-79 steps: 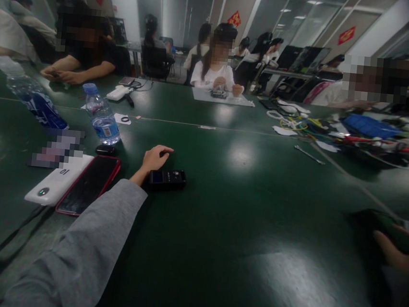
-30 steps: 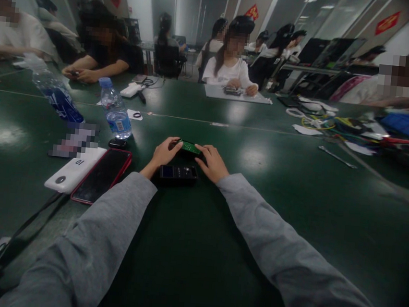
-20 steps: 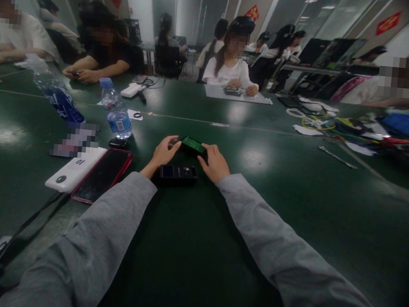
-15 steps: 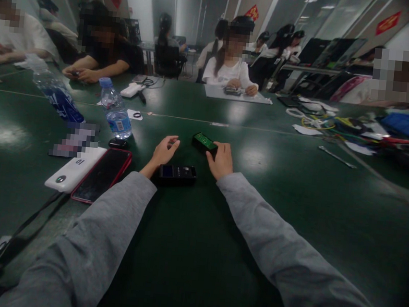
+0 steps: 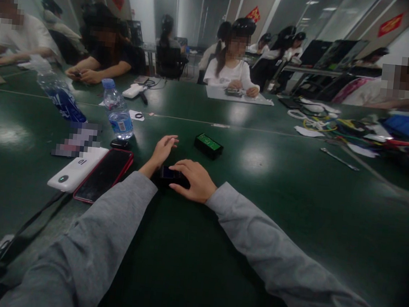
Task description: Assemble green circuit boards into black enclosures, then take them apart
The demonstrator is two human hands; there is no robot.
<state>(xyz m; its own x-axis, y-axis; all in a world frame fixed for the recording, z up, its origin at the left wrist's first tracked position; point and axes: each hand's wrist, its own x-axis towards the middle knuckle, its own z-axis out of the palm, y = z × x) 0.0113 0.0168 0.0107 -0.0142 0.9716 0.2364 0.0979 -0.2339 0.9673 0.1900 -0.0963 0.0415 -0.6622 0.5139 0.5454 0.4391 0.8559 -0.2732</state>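
A: Where is the black device (image 5: 168, 173) to be found?

B: On the green table (image 5: 296, 181), just right of the left wrist. Its dark screen is exposed at the left end; its right end is covered by the right hand (image 5: 196, 181).

A: Is it gripped?

B: The thumb is placed at the near side and the fingers are arched toward the far side. Whether it is firmly pinched or merely spanned cannot be told.

A: And the left hand (image 5: 163, 150)?

B: Nothing is seen to be held there; its fingers are loosely curled, just past the device's far left corner.

A: How is the hold best made?

B: The two long sides should be taken squarely between thumb and fingers, with pressure put on the edges rather than the top face.

A: What should be minded nearby?

B: The black box with a green board (image 5: 208, 145), set farther and to the right, touched by neither hand. Its top is probably best left unbrushed by the right knuckles.
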